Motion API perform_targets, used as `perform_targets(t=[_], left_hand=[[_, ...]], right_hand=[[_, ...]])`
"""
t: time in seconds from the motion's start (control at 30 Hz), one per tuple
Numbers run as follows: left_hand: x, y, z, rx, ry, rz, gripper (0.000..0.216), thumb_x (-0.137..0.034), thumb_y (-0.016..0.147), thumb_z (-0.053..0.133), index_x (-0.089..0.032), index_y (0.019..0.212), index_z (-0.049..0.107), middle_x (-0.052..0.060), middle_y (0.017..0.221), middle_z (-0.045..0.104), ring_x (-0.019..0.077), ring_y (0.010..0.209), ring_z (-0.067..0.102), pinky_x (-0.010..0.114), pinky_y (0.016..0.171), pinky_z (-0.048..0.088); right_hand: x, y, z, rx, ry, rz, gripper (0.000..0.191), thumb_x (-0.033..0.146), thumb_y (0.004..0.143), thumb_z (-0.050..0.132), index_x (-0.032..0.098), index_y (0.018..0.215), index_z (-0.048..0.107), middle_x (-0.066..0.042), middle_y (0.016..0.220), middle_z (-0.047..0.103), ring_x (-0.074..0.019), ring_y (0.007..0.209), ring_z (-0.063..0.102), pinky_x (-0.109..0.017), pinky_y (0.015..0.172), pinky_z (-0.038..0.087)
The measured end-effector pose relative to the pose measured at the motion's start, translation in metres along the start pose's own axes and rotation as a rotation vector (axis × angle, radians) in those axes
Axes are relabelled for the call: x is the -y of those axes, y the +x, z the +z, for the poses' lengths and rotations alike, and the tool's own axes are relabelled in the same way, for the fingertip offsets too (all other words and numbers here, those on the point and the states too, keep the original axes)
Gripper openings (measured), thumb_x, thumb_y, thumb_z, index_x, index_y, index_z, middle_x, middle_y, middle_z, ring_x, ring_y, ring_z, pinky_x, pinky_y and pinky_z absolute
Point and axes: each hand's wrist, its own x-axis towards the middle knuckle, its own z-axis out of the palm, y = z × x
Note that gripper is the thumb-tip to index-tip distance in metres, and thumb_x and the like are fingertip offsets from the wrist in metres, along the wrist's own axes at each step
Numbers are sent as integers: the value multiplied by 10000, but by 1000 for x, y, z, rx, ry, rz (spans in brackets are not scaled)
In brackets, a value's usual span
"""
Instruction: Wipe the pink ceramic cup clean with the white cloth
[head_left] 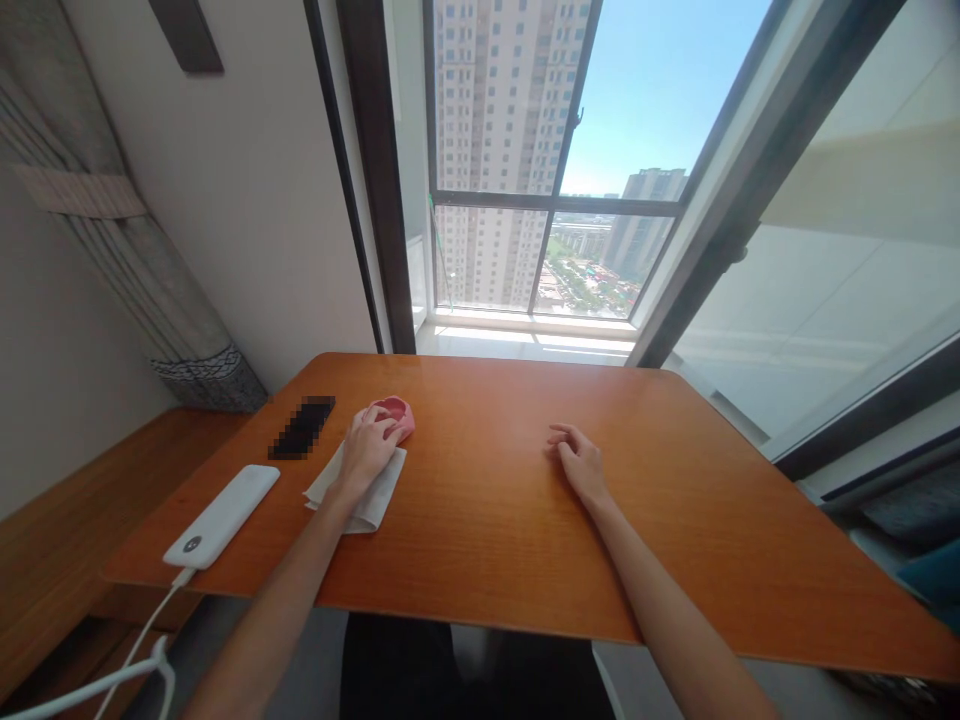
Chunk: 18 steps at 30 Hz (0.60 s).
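Note:
My left hand (366, 447) is at a small pink bowl (403, 416) on the left half of the wooden table, its fingers bent over the near rim and partly hiding it. A folded white cloth or napkin (384, 490) lies flat beneath my left hand and wrist, just in front of the bowl. On the bare wood to the right rests my right hand (579, 460). Its fingers are loosely bent and apart, with nothing in them.
A white power bank (223, 515) with a white cable (142, 640) lies at the table's left edge. Beyond it is a dark, pixelated flat object (302, 428). The wooden table (487, 540) reaches toward a large window (555, 200). A curtain (150, 260) hangs at left.

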Motion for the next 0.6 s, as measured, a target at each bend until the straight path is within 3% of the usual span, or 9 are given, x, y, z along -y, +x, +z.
perform_targets(t=[0.17, 0.33, 0.43, 0.6], left_hand=[[-71, -1, 12, 23, -79, 149, 232, -402, 1007, 654, -254, 957, 826, 71, 1294, 675, 299, 1326, 533, 459, 1204, 466], [-145, -11, 36, 101, -192, 308, 214, -367, 1024, 652, -246, 957, 815, 84, 1322, 643, 281, 1304, 544, 461, 1163, 508], [-168, -16, 47, 125, -165, 344, 192, -365, 1017, 666, -244, 964, 806, 82, 1331, 638, 294, 1308, 531, 486, 1149, 513], [-178, -19, 57, 143, -146, 370, 207, -359, 1031, 634, -245, 968, 794, 85, 1388, 617, 311, 1355, 496, 512, 1154, 505]], right_hand=[[2, 0, -1, 3, -20, -4, 471, 350, 770, 496, 204, 1148, 734, -39, 914, 785, -217, 781, 749, -335, 782, 593], [5, 0, -1, 14, -26, -18, 464, 353, 772, 490, 207, 1142, 730, -41, 910, 789, -221, 787, 756, -332, 771, 594], [5, 0, 0, 17, -23, -19, 471, 357, 780, 481, 199, 1151, 725, -43, 913, 788, -223, 778, 756, -333, 758, 594], [3, 1, 1, 17, -23, -20, 464, 364, 788, 488, 191, 1146, 727, -40, 909, 782, -220, 772, 753, -335, 763, 593]])
